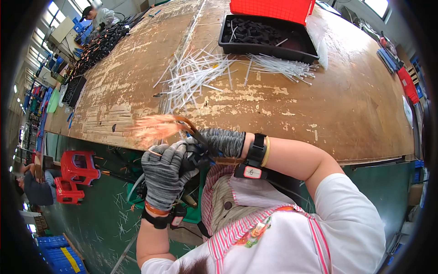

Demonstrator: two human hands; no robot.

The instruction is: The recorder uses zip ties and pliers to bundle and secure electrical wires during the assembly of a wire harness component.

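A thick bundle of black cables [200, 157] is in front of me at the table's near edge. From its upper end, bare copper strands [155, 128] fan out to the left over the tabletop, smeared a little. My left hand [164, 171], in a grey knit glove, is closed round the black part of the bundle from the left. My right hand [223, 142], gloved alike, reaches in from the right and is closed against the same bundle; its fingertips are mostly hidden behind the cables.
White cable ties [196, 75] lie loose on the worn wooden table [273, 114]. Behind them, a black tray [273, 52] holds small black pieces, beside a red basket [273, 10]. Red stools [80, 168] stand on the floor at left. Another person [98, 18] works at far left.
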